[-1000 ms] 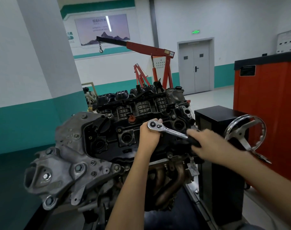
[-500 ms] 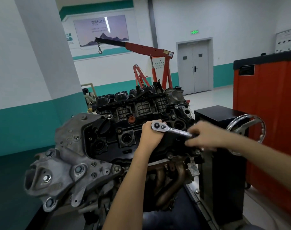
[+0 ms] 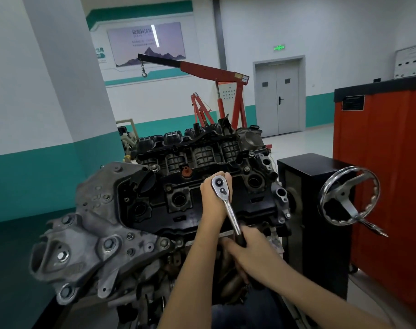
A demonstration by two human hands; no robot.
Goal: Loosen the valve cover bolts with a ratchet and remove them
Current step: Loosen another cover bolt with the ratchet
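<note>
Chrome ratchet (image 3: 227, 205) sits on the valve cover (image 3: 185, 210), handle toward its near edge. Left hand (image 3: 209, 198) curls round its head; right hand (image 3: 252, 250) grips the handle.

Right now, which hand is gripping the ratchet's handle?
The right hand, lower in view, grips the handle; the left hand holds the ratchet at its head instead.

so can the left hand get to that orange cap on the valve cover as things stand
Probably yes: the orange cap sits just up-left of the left hand with only valve cover between, though that hand would first have to release the ratchet.
</note>
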